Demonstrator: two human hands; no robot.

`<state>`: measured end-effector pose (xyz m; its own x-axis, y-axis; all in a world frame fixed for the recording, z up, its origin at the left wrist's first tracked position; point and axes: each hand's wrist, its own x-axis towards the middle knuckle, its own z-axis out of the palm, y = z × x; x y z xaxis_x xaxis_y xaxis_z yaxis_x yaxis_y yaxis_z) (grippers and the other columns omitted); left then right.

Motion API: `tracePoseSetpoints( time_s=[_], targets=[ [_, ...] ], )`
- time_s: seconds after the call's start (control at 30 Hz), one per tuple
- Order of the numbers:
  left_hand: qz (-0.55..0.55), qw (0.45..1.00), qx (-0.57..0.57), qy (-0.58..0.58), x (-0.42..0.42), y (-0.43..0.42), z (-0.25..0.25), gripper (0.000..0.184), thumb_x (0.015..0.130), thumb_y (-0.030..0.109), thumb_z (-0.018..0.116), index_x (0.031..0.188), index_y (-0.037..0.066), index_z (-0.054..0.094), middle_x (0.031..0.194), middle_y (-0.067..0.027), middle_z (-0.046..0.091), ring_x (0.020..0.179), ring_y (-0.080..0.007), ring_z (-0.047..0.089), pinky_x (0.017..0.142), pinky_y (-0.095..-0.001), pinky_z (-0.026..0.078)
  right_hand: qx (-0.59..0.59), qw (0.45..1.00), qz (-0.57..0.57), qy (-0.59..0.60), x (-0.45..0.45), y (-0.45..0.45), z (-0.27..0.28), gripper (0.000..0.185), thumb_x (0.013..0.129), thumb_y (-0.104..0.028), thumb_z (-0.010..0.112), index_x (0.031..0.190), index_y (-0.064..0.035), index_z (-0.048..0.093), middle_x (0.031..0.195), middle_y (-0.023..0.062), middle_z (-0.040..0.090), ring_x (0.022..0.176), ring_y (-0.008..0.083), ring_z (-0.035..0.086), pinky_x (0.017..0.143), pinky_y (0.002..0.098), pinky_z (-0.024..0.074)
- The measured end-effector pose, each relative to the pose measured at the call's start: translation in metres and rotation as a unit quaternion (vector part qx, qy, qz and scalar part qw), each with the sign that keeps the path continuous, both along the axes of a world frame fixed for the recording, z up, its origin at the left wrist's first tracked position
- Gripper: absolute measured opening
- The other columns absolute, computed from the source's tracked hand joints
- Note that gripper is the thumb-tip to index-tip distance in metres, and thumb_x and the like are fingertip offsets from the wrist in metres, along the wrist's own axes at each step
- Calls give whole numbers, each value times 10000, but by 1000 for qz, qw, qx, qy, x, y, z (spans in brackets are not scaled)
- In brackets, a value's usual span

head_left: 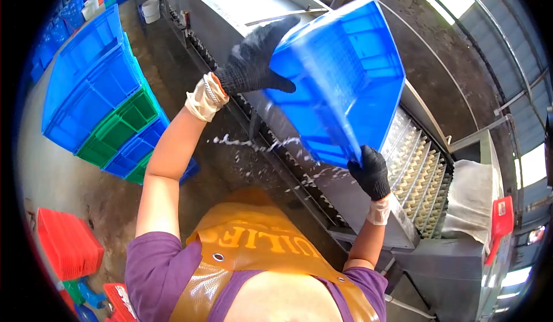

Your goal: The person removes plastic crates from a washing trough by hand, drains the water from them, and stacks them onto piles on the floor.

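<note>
A blue plastic crate (371, 68) is tipped on its side in front of me, over the edge of a metal machine. My right hand (370, 173), in a black glove, is closed on its lower corner. My left hand (256, 57), also black-gloved, is at the crate's left side with fingers stretched and thumb apart. Whether its palm touches the crate I cannot tell. White splashes of water (247, 143) hang in the air below the crate. Pale cuffs show at both wrists.
The long metal machine (222, 5) has a slatted conveyor (420, 175) with rows of pale pieces at right. Stacked blue and green crates (95, 85) stand at left. Red baskets (66, 244) sit lower left, a white bucket (151, 10) farther back. A red container (502, 221) is at right.
</note>
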<state>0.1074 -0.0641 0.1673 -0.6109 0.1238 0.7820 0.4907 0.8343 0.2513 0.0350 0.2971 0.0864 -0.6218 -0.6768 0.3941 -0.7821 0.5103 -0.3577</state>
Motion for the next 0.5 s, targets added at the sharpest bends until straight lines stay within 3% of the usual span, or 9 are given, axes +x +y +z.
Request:
tracePoseSetpoints(
  time_s=[0.07,0.1,0.23,0.3,0.33,0.37,0.43,0.47,0.5],
  targets=[
    [-111,986,114,-53,6,-3,-34,1127,495,239,885,1396,77,228,1332,-168,404,1211,-276,419,1004,-407,364,62,992,43,105,12,-7,19,275,636,-101,694,876,-73,563,740,132,574,714,343,555,651,430,446],
    [-51,989,133,-44,10,-6,-61,1105,492,236,886,1376,60,246,1306,-187,419,1219,-314,413,1005,-415,362,56,992,48,103,13,-8,25,275,636,-101,694,876,-73,563,740,132,574,714,343,555,651,430,446],
    [-59,955,292,4,35,21,-131,1063,512,198,881,1367,61,265,1318,-147,407,1220,-272,399,1002,-414,354,22,989,61,136,8,-11,40,315,553,-93,735,826,-91,580,760,102,595,776,337,556,693,411,447],
    [-54,928,369,6,38,25,-142,1047,520,192,878,1364,65,271,1316,-134,405,1217,-258,394,1000,-410,353,26,989,73,127,6,-12,40,393,530,-72,745,888,-91,585,860,126,599,866,344,552,743,411,444],
    [-41,936,347,42,39,28,-146,1033,527,185,875,1361,67,277,1306,-128,408,1209,-246,396,995,-399,356,-30,985,9,171,14,-8,36,478,555,-51,756,996,-93,577,1069,173,553,1028,358,514,847,415,428],
    [-25,943,322,80,38,31,-145,1019,533,177,871,1358,70,283,1296,-122,412,1200,-234,399,991,-388,359,-92,979,-66,169,16,-1,19,687,598,-43,766,1218,-99,476,1288,191,419,1165,343,440,971,414,369],
    [-36,930,358,76,44,37,-131,970,542,171,868,1340,85,325,1257,-110,433,1175,-232,419,970,-372,378,-241,961,-124,52,12,14,-25,840,641,-58,769,1348,-72,316,1330,170,393,1218,301,399,1005,402,336],
    [-42,935,345,70,47,40,-125,923,541,162,866,1316,94,369,1218,-104,458,1137,-228,447,951,-373,392,-326,932,-89,-134,10,18,-46,863,665,-35,749,1373,-63,256,1337,155,384,1207,284,403,1000,398,339],
    [-44,941,330,65,52,40,-116,877,540,152,865,1291,102,413,1178,-98,483,1099,-223,476,932,-373,405,-388,862,-49,-322,8,20,-69,888,689,-13,729,1398,-54,196,1345,140,376,1196,268,407,996,394,342]
  ],
)
